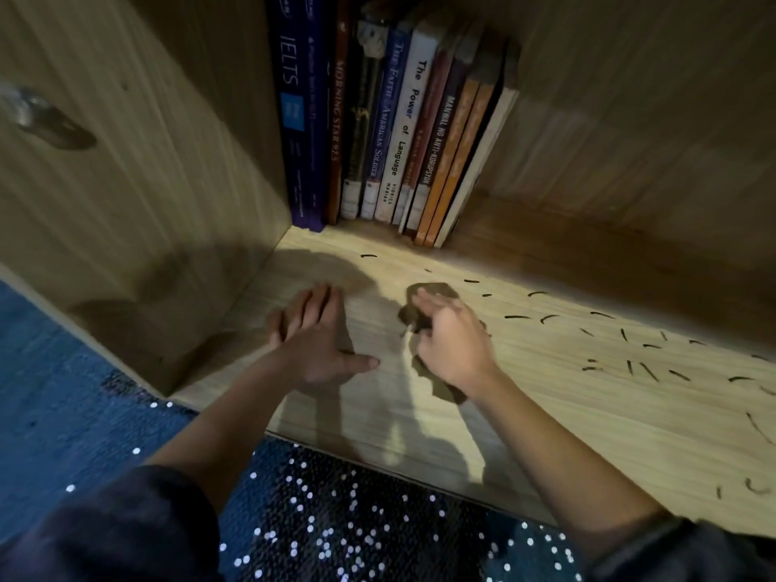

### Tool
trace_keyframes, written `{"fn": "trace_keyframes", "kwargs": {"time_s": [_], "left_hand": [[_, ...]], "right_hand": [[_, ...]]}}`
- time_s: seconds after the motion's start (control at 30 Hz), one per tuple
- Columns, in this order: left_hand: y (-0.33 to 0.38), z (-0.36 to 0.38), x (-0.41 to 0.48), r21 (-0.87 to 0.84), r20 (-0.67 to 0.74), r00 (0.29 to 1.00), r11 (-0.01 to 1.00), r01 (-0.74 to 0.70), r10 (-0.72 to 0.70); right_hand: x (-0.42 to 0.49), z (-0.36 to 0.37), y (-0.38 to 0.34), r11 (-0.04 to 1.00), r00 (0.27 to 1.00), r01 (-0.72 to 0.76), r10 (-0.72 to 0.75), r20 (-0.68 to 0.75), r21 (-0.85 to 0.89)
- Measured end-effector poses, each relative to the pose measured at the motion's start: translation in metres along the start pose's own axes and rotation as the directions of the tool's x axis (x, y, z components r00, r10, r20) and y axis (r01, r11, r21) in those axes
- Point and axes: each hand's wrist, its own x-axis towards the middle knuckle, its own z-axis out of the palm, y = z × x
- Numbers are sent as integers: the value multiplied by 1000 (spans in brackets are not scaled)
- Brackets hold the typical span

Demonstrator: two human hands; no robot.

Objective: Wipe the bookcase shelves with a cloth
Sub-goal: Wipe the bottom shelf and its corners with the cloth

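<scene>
The right hand holds a brown cloth tight on the shelf; the left hand lies flat, fingers straight, near the books

The pale wooden shelf board has a fine straight grain and a smooth, matt finish, as does the wooden side panel at nine o'clock. The crumpled brown cloth looks soft and dull. At twelve o'clock the row of paperback books has faintly glossy card spines. At six o'clock the dark sequinned fabric glints.
</scene>
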Motion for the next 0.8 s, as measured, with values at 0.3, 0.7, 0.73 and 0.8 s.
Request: {"fn": "trace_keyframes", "kwargs": {"time_s": [0.3, 0.7, 0.73, 0.8], "left_hand": [[2, 2, -3, -44, -6, 1000, 999, 7, -7], [3, 1, 0, -58, -2, 1000, 998, -5, 5], [2, -1, 1, -56, -10, 1000, 998, -5, 5], [0, -3, 3, -61, -16, 1000, 998, -12, 11]], "right_hand": [[31, 7, -20, 991, 998, 58, -54, 34, -124], [17, 7, -8, 997, 998, 56, -55, 12, -60], [24, 3, -6, 1000, 1000, 15, -15, -1, -26], [50, -1, -10, 996, 997, -74, 76, -33, 46]]}}
